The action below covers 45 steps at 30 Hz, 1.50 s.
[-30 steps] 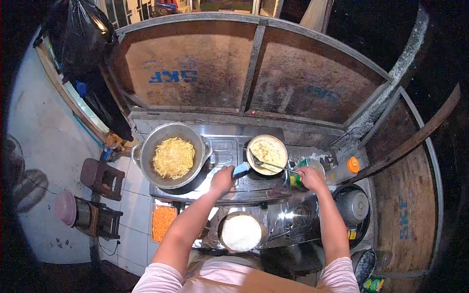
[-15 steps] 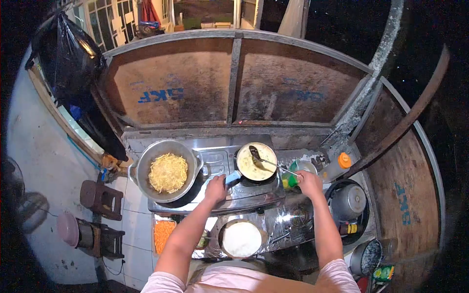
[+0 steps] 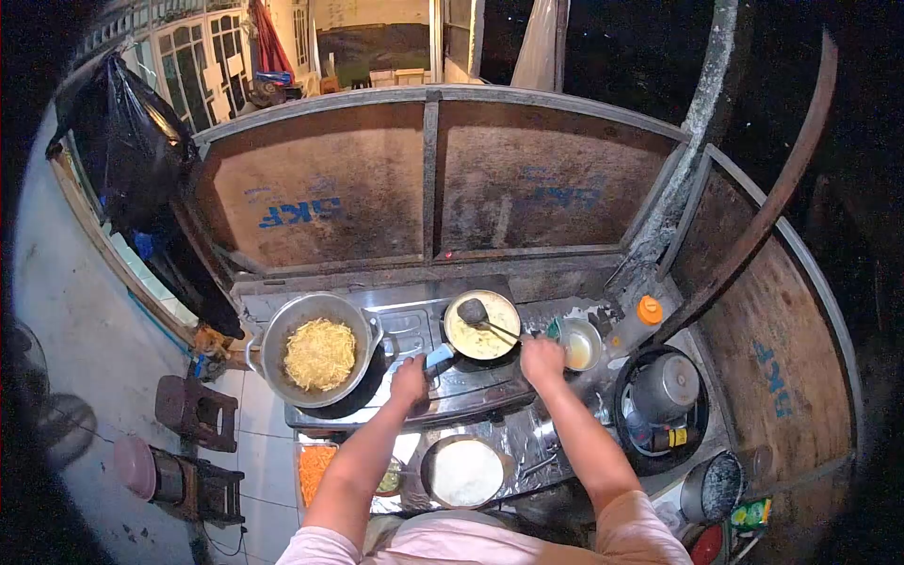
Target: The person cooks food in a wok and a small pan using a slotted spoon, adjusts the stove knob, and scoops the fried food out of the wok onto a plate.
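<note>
My left hand (image 3: 410, 380) is closed on the blue handle (image 3: 439, 356) of a small pan (image 3: 509, 350) on the right burner of the stove. Pale yellow food with darker bits fills this pan. A dark ladle (image 3: 473, 313) dips over the food, and my right hand (image 3: 542, 361) grips its handle. On the stove's left side a large metal pot (image 3: 273, 341) holds yellow noodle-like strands (image 3: 320, 354). Nearer to me stands a round container of white powder or batter (image 3: 467, 473), beside a tray of orange shreds (image 3: 314, 469).
Right of the stove are a small pot (image 3: 595, 345), an orange-capped bottle (image 3: 637, 325) and a black basin (image 3: 623, 424) with a metal pot (image 3: 667, 387). Wooden panels (image 3: 339, 188) stand behind the stove. Brown stools (image 3: 195, 410) are on the floor at left.
My right hand has moved left, and the ladle's head has shifted toward the pan's upper left. The whole view has tilted and shifted slightly. My left hand still holds the pan handle.
</note>
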Tool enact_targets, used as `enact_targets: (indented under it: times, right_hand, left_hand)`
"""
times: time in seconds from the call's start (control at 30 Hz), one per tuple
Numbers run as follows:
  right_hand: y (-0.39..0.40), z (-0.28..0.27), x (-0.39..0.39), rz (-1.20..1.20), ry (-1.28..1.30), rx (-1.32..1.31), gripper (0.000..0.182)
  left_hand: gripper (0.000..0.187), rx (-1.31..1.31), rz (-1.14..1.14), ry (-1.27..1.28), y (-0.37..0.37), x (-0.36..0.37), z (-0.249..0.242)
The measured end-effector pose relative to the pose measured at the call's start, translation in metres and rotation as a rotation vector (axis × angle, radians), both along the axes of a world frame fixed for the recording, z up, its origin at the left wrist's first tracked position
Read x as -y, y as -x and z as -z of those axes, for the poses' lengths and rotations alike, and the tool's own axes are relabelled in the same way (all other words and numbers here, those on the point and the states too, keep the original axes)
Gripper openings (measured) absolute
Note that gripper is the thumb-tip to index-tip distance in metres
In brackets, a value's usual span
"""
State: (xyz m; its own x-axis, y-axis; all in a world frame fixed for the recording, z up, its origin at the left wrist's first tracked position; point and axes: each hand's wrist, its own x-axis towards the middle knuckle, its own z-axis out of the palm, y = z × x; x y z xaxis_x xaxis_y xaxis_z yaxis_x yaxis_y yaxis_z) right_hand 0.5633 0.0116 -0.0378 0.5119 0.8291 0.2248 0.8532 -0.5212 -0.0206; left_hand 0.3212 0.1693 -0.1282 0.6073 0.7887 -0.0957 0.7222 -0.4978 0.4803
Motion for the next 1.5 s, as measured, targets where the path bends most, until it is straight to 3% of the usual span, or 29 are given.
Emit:
enact_targets:
  times: [0.13,0.23,0.47,0.63,1.07,1.5]
  right_hand:
    - [0.016,0.002,-0.008,0.055,0.092,-0.087,0.021]
    - [0.024,0.008,-0.008,0.086,0.194,-0.245,0.02]
    - [0.018,0.018,0.006,0.108,0.121,-0.394,0.028]
    - [0.021,-0.026,0.02,0.247,0.206,-0.39,0.028]
    - [0.019,-0.024,0.023,0.221,0.262,-0.318,0.023]
    - [0.004,-0.086,-0.036,0.092,0.375,-0.192,0.025]
  left_hand:
    - [0.044,0.035,0.018,-0.031,0.002,0.0,0.001]
    - [0.052,-0.002,0.027,0.003,0.001,-0.006,0.008]
    - [0.047,0.068,0.027,-0.052,0.001,-0.007,0.02]
    - [0.046,0.059,-0.008,-0.011,0.001,0.001,0.002]
    - [0.053,-0.025,0.022,-0.017,-0.004,-0.005,0.011]
    - [0.048,0.032,0.024,-0.035,-0.002,-0.003,0.011]
